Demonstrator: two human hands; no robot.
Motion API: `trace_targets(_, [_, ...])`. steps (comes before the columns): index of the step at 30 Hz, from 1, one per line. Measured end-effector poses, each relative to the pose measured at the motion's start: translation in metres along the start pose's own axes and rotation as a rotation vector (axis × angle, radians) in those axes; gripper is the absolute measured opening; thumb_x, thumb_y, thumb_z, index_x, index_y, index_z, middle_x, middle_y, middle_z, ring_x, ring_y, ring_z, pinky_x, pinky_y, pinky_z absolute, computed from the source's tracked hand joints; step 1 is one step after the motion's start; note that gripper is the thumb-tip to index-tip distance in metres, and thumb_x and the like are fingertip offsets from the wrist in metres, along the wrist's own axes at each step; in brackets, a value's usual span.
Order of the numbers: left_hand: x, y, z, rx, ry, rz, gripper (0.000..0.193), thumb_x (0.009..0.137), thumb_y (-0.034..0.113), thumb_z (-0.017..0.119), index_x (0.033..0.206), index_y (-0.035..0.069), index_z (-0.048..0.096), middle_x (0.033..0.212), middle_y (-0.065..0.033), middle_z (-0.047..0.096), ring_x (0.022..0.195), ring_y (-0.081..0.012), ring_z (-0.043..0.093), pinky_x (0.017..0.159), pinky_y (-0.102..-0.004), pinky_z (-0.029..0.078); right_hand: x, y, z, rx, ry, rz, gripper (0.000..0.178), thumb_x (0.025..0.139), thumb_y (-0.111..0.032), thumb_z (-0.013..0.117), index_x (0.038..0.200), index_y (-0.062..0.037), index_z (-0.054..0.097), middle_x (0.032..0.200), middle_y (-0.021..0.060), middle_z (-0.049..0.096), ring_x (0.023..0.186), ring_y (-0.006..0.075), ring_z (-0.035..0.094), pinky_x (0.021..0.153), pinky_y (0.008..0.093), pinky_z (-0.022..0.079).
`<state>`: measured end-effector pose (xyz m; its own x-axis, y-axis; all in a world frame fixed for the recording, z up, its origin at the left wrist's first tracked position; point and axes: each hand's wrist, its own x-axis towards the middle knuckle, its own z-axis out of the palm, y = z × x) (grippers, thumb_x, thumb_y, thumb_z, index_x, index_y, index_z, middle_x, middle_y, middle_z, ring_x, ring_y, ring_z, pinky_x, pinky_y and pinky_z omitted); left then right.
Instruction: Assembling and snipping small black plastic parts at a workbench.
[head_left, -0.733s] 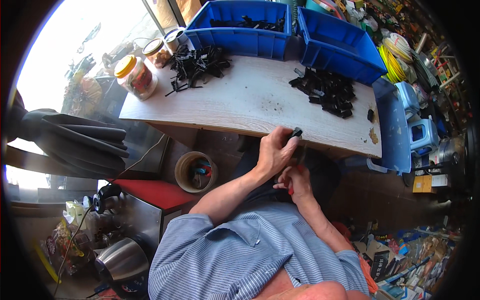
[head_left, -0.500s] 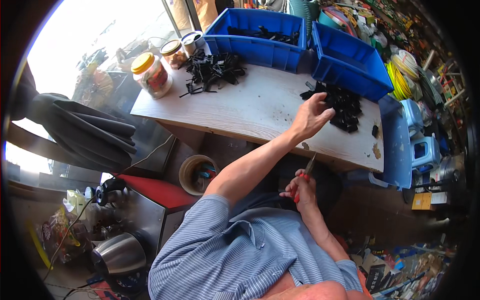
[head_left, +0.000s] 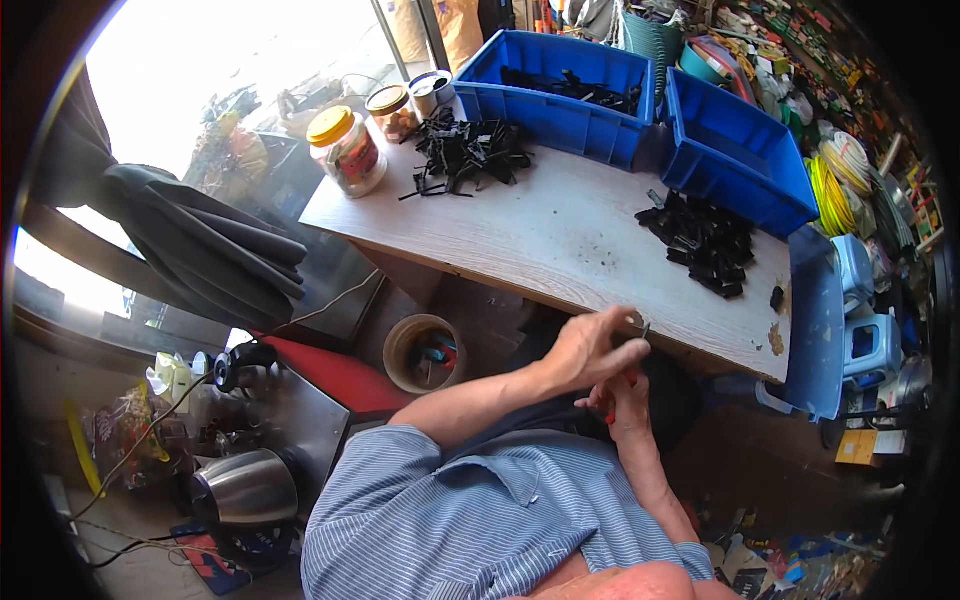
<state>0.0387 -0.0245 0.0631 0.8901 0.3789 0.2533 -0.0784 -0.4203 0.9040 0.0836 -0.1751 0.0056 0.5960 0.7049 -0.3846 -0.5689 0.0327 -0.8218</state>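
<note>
My right hand [head_left: 628,408] is closed around red-handled pliers [head_left: 608,405] with pointed jaws, in front of the table's near edge. Just above it, my left hand [head_left: 590,350] reaches across, its thumb and fingers beside the pliers' tip. Motion smears those fingers, and whether a small piece sits between them does not show. On the table's right side lies a pile of small black pieces [head_left: 705,245]. Another heap of thin black pieces [head_left: 470,150] lies at the far left.
Two blue bins [head_left: 560,110] [head_left: 740,165] stand along the table's back; the left one holds black pieces. Jars [head_left: 347,160] stand at the table's left end. Below are a round bucket [head_left: 395,370] and a steel kettle [head_left: 245,490]. Blue stools [head_left: 872,345] stand at right.
My left hand has drawn back from the right-hand black pile to the pliers' tip. My right hand still holds the pliers. The view has shifted slightly.
</note>
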Motion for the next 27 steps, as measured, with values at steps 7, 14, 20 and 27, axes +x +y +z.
trace_targets(7, [-0.017,-0.021,0.031,-0.266,0.091,-0.141,0.034,0.088,0.021,0.069,0.109,-0.004,0.063,0.088,-0.0228,0.070,0.081,-0.0345,0.072,0.071,-0.0406,0.056,-0.006,0.000,0.012,-0.088,-0.016,0.055,0.042,0.089,-0.034,0.072,0.116,-0.0055,0.057,0.076,0.0025,0.060,0.056,0.0106,0.059,0.052,0.0323,0.060])
trace_targets(14, [0.001,-0.017,-0.022,0.024,0.221,0.019,0.026,0.087,0.006,0.073,0.111,-0.001,0.063,0.092,-0.0103,0.069,0.078,-0.0129,0.063,0.069,-0.0293,0.053,-0.006,0.004,0.011,-0.138,-0.033,0.060,0.027,0.093,-0.033,0.063,0.090,-0.0065,0.058,0.063,0.0014,0.053,0.051,0.0122,0.055,0.054,0.0362,0.060])
trace_targets(20, [0.089,-0.067,-0.167,0.878,0.761,0.222,0.041,0.080,0.006,0.066,0.121,0.006,0.058,0.124,-0.0178,0.057,0.097,-0.0410,0.061,0.084,-0.0469,0.051,-0.012,-0.007,0.019,-0.124,0.062,0.121,0.017,0.089,-0.021,0.052,0.079,-0.0069,0.052,0.061,0.0022,0.050,0.047,0.0119,0.051,0.053,0.0381,0.059])
trace_targets(27, [0.110,-0.102,-0.179,1.008,0.593,0.170,0.037,0.080,0.006,0.063,0.117,0.010,0.060,0.114,-0.0156,0.058,0.095,-0.0355,0.063,0.071,-0.0464,0.054,-0.022,-0.019,0.034,-0.157,0.108,0.090,0.020,0.090,-0.024,0.052,0.079,-0.0079,0.053,0.061,0.0013,0.049,0.049,0.0112,0.051,0.054,0.0362,0.059])
